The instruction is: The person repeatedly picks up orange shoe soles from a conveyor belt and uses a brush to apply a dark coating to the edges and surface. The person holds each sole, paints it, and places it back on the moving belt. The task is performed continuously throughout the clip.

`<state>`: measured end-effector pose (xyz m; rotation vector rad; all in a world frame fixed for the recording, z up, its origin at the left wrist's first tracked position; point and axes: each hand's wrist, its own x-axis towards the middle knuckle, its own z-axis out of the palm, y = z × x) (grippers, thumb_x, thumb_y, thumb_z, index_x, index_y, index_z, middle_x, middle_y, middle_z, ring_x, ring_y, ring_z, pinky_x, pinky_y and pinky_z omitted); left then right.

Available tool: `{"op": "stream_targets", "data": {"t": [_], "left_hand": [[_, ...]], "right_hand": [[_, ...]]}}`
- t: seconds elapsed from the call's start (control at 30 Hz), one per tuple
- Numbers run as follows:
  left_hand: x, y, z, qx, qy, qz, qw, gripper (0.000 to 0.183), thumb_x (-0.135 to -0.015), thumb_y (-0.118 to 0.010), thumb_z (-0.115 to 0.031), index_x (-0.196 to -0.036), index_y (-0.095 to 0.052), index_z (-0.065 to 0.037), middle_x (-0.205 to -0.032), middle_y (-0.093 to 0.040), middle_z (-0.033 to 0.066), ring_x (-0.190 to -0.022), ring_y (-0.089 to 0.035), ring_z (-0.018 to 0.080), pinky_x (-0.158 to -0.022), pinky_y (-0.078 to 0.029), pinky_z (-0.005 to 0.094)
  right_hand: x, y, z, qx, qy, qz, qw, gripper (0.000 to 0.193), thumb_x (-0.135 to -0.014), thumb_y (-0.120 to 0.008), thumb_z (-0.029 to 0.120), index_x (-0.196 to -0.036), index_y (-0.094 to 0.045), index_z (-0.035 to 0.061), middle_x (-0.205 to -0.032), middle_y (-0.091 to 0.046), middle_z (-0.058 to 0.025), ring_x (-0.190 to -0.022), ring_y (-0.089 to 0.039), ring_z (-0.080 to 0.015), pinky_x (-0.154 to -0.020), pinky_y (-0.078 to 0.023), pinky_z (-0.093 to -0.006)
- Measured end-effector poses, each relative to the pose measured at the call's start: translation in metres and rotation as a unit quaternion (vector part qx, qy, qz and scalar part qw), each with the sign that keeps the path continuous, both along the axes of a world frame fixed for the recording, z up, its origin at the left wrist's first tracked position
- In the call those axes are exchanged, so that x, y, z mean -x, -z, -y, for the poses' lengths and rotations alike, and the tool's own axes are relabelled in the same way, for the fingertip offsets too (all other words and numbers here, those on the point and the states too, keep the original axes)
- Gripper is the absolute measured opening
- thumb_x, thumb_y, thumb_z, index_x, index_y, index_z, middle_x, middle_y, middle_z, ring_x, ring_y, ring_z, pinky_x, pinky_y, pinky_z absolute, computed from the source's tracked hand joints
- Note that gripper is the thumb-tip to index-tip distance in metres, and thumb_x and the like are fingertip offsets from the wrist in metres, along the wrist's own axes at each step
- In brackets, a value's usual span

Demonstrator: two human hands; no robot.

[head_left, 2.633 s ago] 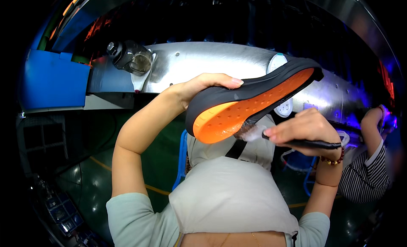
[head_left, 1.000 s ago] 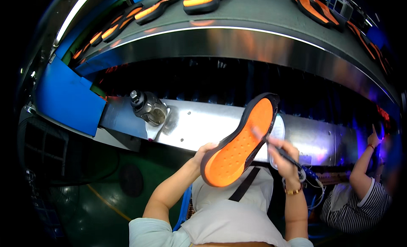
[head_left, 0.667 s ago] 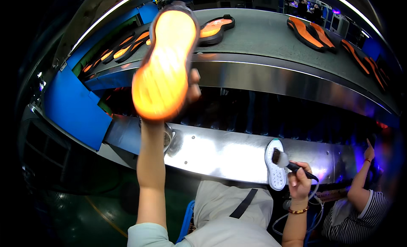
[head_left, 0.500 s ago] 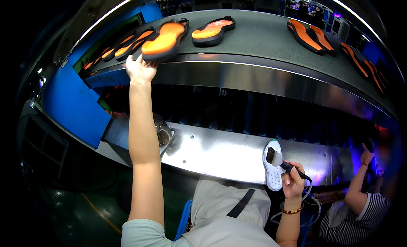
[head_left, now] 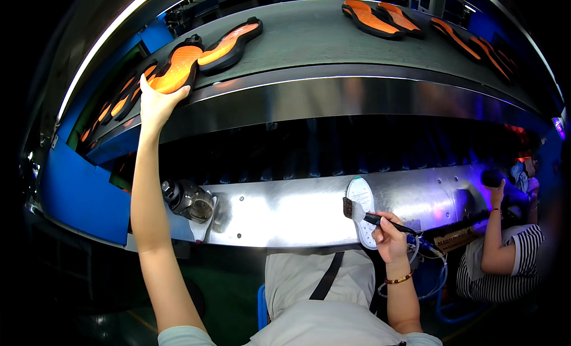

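Observation:
My left hand (head_left: 158,103) reaches up to the belt, thumb and fingers around the near end of an orange-and-black shoe sole (head_left: 178,69). That sole touches another orange-and-black sole (head_left: 231,46) on its right. Held in my right hand (head_left: 390,238) is a brush (head_left: 373,219) with a black handle, dark bristles and a cord at its rear. The bristles are over the left edge of a white shoe sole (head_left: 360,194), which lies on the metal ledge (head_left: 285,212). Part of the white sole is hidden behind the brush and fingers.
Several more orange-and-black soles (head_left: 380,19) lie along the grey-green belt (head_left: 291,43). A clear bottle with a dark lid (head_left: 193,202) rests at the ledge's left. At the right, a co-worker in a striped sleeve (head_left: 526,251) holds something dark.
The view has shifted. My left hand has brought the orange-and-black sole against its neighbour on the belt. The brush has moved a little left across the white sole.

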<state>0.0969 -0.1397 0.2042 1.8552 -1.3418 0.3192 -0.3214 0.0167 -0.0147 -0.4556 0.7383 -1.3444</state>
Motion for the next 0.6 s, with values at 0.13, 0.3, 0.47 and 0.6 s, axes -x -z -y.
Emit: {"op": "stream_targets", "data": {"t": [0.13,0.3,0.47,0.6], "left_hand": [[0.010,-0.003,0.015,-0.021,0.030,0.015,0.999,0.105,-0.051,-0.077,-0.033,-0.129,-0.018,0.006,-0.120,-0.041,0.0251,-0.111,-0.044,0.0291,-0.094,-0.035,0.0327],[0.026,-0.001,0.059,-0.086,0.079,-0.024,0.993,0.102,-0.051,-0.077,-0.034,-0.127,-0.022,0.006,-0.118,-0.043,0.0259,-0.110,-0.045,0.0286,-0.093,-0.036,0.0314],[0.093,0.008,0.100,-0.107,0.150,-0.077,0.980,0.099,-0.052,-0.078,-0.035,-0.125,-0.025,0.005,-0.119,-0.044,0.0240,-0.110,-0.045,0.0288,-0.093,-0.036,0.0319],[0.143,0.005,0.119,-0.112,0.179,-0.071,0.975,0.105,-0.051,-0.076,-0.041,-0.124,-0.022,0.009,-0.116,-0.045,0.0265,-0.107,-0.047,0.0306,-0.092,-0.037,0.0314]], "right_hand": [[0.007,0.015,-0.004,-0.027,-0.007,0.015,1.000,0.014,-0.081,-0.050,0.006,-0.093,-0.054,-0.0001,-0.087,-0.060,-0.0137,-0.048,-0.044,-0.0096,-0.047,-0.036,-0.0208],[0.012,0.020,-0.004,-0.033,0.002,0.039,0.999,0.014,-0.082,-0.049,0.006,-0.094,-0.054,0.0006,-0.090,-0.060,-0.0140,-0.049,-0.045,-0.0105,-0.047,-0.035,-0.0228],[0.028,0.035,-0.013,-0.033,0.034,0.055,0.997,0.015,-0.081,-0.048,0.005,-0.094,-0.055,0.0036,-0.097,-0.059,-0.0148,-0.049,-0.045,-0.0113,-0.047,-0.035,-0.0235],[0.032,0.027,-0.020,-0.058,0.064,0.068,0.994,0.014,-0.082,-0.049,0.006,-0.094,-0.056,0.0038,-0.086,-0.060,-0.0108,-0.048,-0.045,-0.0113,-0.047,-0.034,-0.0229]]}}
